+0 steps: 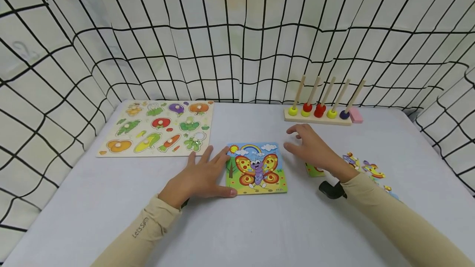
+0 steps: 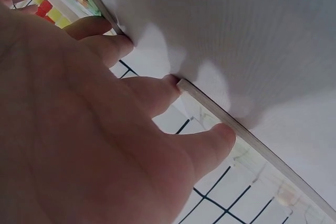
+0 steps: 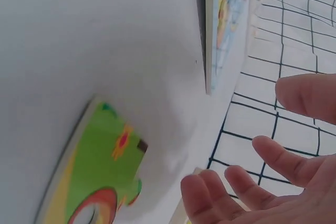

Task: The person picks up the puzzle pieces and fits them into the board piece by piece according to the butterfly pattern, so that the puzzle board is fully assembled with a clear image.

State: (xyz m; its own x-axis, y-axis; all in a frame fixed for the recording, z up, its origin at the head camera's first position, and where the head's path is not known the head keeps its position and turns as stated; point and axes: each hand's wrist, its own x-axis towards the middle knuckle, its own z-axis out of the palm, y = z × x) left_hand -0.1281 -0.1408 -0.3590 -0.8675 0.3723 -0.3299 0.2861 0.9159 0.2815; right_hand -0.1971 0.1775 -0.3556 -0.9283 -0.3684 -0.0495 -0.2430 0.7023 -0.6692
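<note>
A square butterfly puzzle lies flat in the middle of the white table. My left hand rests spread at its left side, thumb on the lower left corner and a fingertip at the upper left edge. In the left wrist view, fingertips meet the thin edge of the vegetable board. To the right of the butterfly puzzle, my right hand hovers with relaxed, parted fingers and nothing in them. Partly hidden beneath that hand is a green and yellow puzzle piece with part of a red ring on it.
Several loose colourful pieces lie right of the right wrist, partly behind the sleeve. At the back right stands a wooden peg stacker with coloured beads, beside a pink block. Black netting walls the table's back and sides.
</note>
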